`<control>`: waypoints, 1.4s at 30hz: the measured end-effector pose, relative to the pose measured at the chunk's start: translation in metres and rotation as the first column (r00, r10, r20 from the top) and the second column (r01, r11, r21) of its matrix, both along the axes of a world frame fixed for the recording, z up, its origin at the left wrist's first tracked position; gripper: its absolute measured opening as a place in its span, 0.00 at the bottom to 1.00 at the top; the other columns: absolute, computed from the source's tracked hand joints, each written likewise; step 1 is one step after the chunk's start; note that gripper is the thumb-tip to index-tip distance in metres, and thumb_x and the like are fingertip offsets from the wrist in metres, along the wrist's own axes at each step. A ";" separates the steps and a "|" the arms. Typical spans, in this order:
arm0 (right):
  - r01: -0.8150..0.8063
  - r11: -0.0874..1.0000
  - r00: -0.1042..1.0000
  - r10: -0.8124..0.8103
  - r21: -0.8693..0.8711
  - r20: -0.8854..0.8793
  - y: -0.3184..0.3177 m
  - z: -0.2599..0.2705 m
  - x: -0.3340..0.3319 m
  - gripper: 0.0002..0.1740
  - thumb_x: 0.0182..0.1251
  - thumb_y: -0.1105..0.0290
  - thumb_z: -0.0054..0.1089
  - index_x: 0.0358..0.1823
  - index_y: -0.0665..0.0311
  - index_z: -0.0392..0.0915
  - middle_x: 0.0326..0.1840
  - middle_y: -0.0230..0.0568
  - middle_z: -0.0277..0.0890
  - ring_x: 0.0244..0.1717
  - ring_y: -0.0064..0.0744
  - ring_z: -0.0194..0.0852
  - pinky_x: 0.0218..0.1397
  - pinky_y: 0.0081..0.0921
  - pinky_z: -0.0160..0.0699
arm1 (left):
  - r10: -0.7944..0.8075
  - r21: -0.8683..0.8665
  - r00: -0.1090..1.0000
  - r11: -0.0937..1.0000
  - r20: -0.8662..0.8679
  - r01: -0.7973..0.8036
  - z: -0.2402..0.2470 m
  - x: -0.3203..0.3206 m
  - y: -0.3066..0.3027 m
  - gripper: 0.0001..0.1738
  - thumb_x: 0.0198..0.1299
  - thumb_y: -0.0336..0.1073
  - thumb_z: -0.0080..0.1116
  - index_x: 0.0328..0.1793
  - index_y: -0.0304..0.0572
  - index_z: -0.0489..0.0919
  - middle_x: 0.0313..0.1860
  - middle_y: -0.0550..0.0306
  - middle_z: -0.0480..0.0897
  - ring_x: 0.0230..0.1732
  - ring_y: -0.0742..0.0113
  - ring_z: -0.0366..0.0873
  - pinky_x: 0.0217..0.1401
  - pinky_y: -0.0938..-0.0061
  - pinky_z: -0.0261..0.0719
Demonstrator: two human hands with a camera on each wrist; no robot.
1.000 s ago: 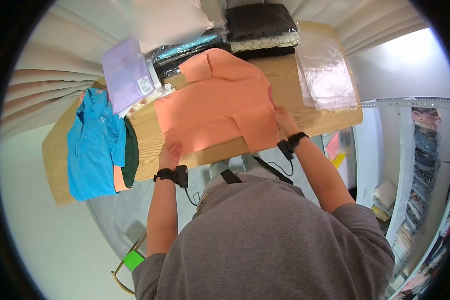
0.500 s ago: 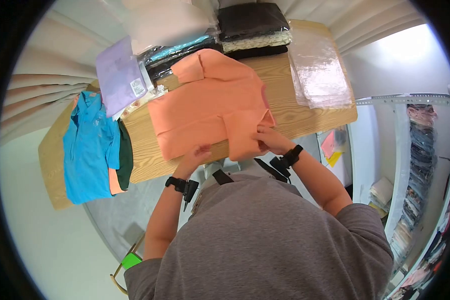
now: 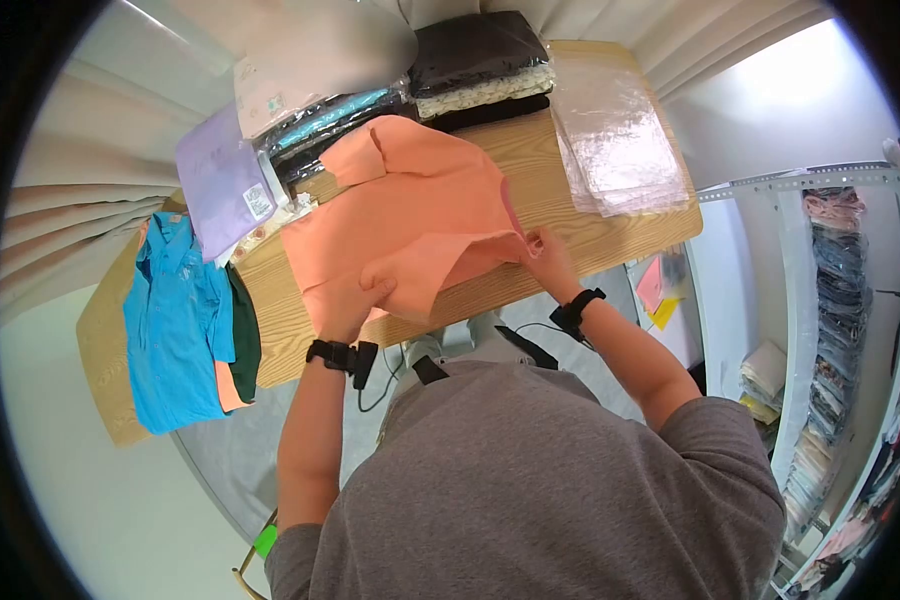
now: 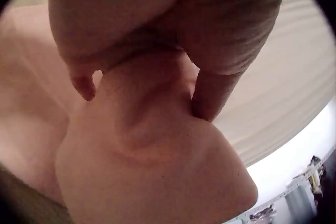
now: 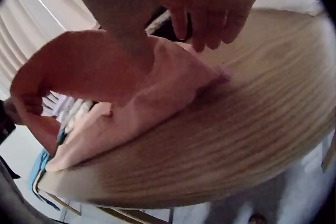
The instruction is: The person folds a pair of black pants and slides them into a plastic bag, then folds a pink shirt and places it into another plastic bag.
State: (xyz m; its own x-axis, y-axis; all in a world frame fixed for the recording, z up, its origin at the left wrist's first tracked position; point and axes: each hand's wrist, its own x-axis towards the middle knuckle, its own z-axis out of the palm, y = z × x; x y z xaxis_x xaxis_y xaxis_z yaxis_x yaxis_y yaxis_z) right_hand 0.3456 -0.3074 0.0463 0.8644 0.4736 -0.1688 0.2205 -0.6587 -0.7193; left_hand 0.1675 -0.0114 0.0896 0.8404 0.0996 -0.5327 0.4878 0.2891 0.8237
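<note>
A peach-orange long-sleeved top (image 3: 410, 200) lies partly folded on the wooden table, its far sleeve doubled back over the body. At its near-left part, my left hand (image 3: 355, 300) pinches the near sleeve; in the left wrist view the cloth (image 4: 152, 145) bunches between thumb and fingers. My right hand (image 3: 547, 262) grips the top near the neckline at the right. Between the two hands the near side is raised off the wood, and the right wrist view shows this lifted cloth (image 5: 79, 61) arching up with an open hollow beneath.
Bagged garments stand stacked at the back, including a dark pack (image 3: 480, 50) and a lilac pack (image 3: 215, 185). Clear plastic bags (image 3: 625, 150) lie at the back right. A blue shirt (image 3: 175, 330) drapes over the table's left end. Shelves of clothes (image 3: 835, 330) stand to the right.
My left hand, loose at the near edge half a second ago, has moved left and now holds the sleeve. The near side, flat before, is lifted. My right hand shifted along the neckline side.
</note>
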 end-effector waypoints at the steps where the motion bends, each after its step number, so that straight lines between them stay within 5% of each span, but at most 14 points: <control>1: 0.011 0.999 0.960 -0.023 0.044 0.280 -0.001 -0.003 0.001 0.18 0.55 0.63 0.62 0.43 0.69 0.75 0.27 0.51 0.77 0.35 0.46 0.77 0.38 0.36 0.74 | 0.001 0.001 1.000 1.000 0.001 -0.001 0.002 0.004 0.001 0.24 0.59 0.34 0.60 0.60 0.32 0.71 0.54 0.57 0.76 0.54 0.70 0.72 0.56 0.73 0.72; 4: -0.099 0.995 0.989 0.096 0.027 0.117 -0.001 -0.007 0.005 0.15 0.56 0.66 0.60 0.40 0.69 0.77 0.29 0.53 0.78 0.34 0.53 0.76 0.39 0.38 0.73 | -0.078 0.159 0.992 0.985 0.101 0.061 0.016 0.018 0.009 0.26 0.57 0.35 0.61 0.61 0.32 0.70 0.52 0.55 0.78 0.51 0.67 0.74 0.54 0.71 0.73; 6: -0.106 0.994 0.994 0.107 -0.026 0.032 -0.011 -0.031 0.015 0.14 0.56 0.66 0.60 0.40 0.68 0.77 0.31 0.53 0.78 0.34 0.52 0.76 0.39 0.37 0.73 | -0.261 0.584 0.964 0.776 -0.046 0.238 0.026 0.026 0.019 0.28 0.53 0.36 0.64 0.59 0.34 0.70 0.51 0.47 0.79 0.51 0.60 0.76 0.54 0.68 0.73; 8: -0.118 0.990 0.992 0.114 -0.081 -0.055 -0.017 -0.049 0.019 0.13 0.57 0.67 0.59 0.39 0.68 0.78 0.32 0.52 0.79 0.35 0.50 0.77 0.39 0.37 0.73 | -0.222 0.640 0.970 0.733 -0.096 0.231 0.019 0.026 0.047 0.28 0.52 0.36 0.65 0.58 0.35 0.70 0.52 0.43 0.77 0.52 0.56 0.76 0.54 0.67 0.73; 11: 0.079 0.988 0.983 -0.054 0.136 -0.175 -0.020 -0.060 0.018 0.13 0.58 0.66 0.59 0.40 0.67 0.78 0.33 0.52 0.78 0.35 0.48 0.77 0.39 0.36 0.73 | -0.054 0.737 0.957 0.626 -0.286 0.255 0.026 0.023 0.063 0.27 0.49 0.37 0.66 0.54 0.35 0.71 0.55 0.37 0.73 0.56 0.45 0.71 0.55 0.61 0.71; 13: 0.047 0.998 0.993 -0.043 0.033 -0.112 -0.020 -0.067 0.022 0.14 0.60 0.66 0.59 0.43 0.68 0.78 0.34 0.47 0.80 0.35 0.38 0.78 0.40 0.28 0.75 | -0.124 0.965 0.987 0.254 0.107 -0.072 -0.023 -0.003 0.090 0.26 0.49 0.37 0.65 0.54 0.36 0.72 0.53 0.39 0.74 0.55 0.43 0.70 0.56 0.58 0.69; 17: -0.012 1.000 0.996 0.010 -0.013 -0.091 -0.015 -0.039 0.016 0.13 0.59 0.65 0.60 0.41 0.68 0.79 0.34 0.48 0.80 0.35 0.37 0.78 0.40 0.28 0.74 | 0.015 0.995 0.996 0.053 0.083 -0.083 -0.052 -0.059 0.081 0.22 0.51 0.34 0.61 0.52 0.37 0.73 0.48 0.40 0.74 0.52 0.41 0.69 0.56 0.54 0.68; 21: -0.186 0.980 0.983 0.186 0.065 0.004 -0.015 -0.032 0.013 0.10 0.54 0.67 0.62 0.32 0.68 0.77 0.29 0.50 0.75 0.34 0.49 0.74 0.36 0.37 0.70 | 0.297 0.993 0.954 0.082 0.052 -0.079 -0.081 -0.109 0.059 0.20 0.50 0.32 0.60 0.51 0.36 0.73 0.46 0.40 0.75 0.51 0.41 0.70 0.54 0.53 0.68; 23: -0.233 0.967 0.970 0.223 0.103 0.101 -0.017 -0.039 0.018 0.10 0.53 0.67 0.63 0.30 0.68 0.77 0.28 0.51 0.74 0.33 0.49 0.73 0.35 0.38 0.69 | 0.436 0.948 0.897 0.310 -0.076 -0.071 -0.089 -0.118 0.052 0.18 0.51 0.32 0.60 0.48 0.32 0.75 0.42 0.44 0.78 0.45 0.52 0.76 0.49 0.62 0.73; 24: -0.248 0.968 0.962 0.240 0.046 0.133 -0.016 -0.038 0.020 0.10 0.52 0.67 0.63 0.29 0.68 0.77 0.27 0.51 0.74 0.32 0.50 0.72 0.34 0.39 0.68 | 0.444 0.950 0.893 0.305 -0.075 -0.071 -0.092 -0.119 0.050 0.18 0.51 0.32 0.60 0.48 0.32 0.75 0.42 0.44 0.78 0.45 0.52 0.76 0.49 0.62 0.73; 26: -0.211 0.977 0.975 0.209 0.012 0.076 -0.014 -0.037 0.018 0.09 0.52 0.68 0.62 0.27 0.68 0.77 0.25 0.52 0.73 0.30 0.54 0.71 0.33 0.40 0.67 | 0.470 0.764 0.879 0.595 -0.077 -0.251 -0.097 -0.120 0.047 0.13 0.53 0.30 0.60 0.44 0.32 0.77 0.36 0.50 0.80 0.37 0.60 0.78 0.42 0.68 0.75; 33: -0.209 0.972 0.978 0.210 -0.111 0.001 -0.014 -0.035 0.025 0.08 0.55 0.71 0.57 0.34 0.67 0.79 0.31 0.52 0.77 0.36 0.54 0.75 0.39 0.40 0.72 | 0.541 0.819 0.841 0.480 0.005 -0.314 -0.101 -0.119 0.045 0.10 0.53 0.31 0.61 0.37 0.30 0.77 0.33 0.50 0.80 0.34 0.64 0.77 0.38 0.70 0.75; 39: -0.110 0.992 0.993 0.107 -0.070 -0.046 -0.023 -0.051 0.029 0.12 0.55 0.70 0.57 0.40 0.65 0.80 0.38 0.50 0.79 0.41 0.52 0.76 0.45 0.41 0.73 | 0.573 0.618 0.819 0.637 0.021 -0.462 -0.103 -0.125 0.049 0.12 0.57 0.32 0.57 0.45 0.34 0.73 0.32 0.50 0.80 0.34 0.63 0.77 0.39 0.71 0.75; 42: -0.186 0.954 0.980 0.197 -0.234 0.025 -0.029 -0.047 0.030 0.12 0.54 0.70 0.58 0.40 0.63 0.81 0.38 0.47 0.80 0.41 0.51 0.76 0.46 0.41 0.73 | 0.520 0.632 0.854 0.664 -0.007 -0.399 -0.109 -0.127 0.052 0.15 0.57 0.31 0.55 0.49 0.33 0.71 0.34 0.46 0.80 0.36 0.59 0.78 0.40 0.69 0.75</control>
State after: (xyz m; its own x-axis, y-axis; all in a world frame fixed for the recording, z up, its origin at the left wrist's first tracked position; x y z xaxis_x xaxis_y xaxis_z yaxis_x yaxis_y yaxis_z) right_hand 0.3759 -0.3363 -0.0008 0.7711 0.5841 -0.2534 0.3884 -0.7469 -0.5397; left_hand 0.0401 0.0410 -0.0190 0.5009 0.7892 -0.3553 0.5755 0.0030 0.8178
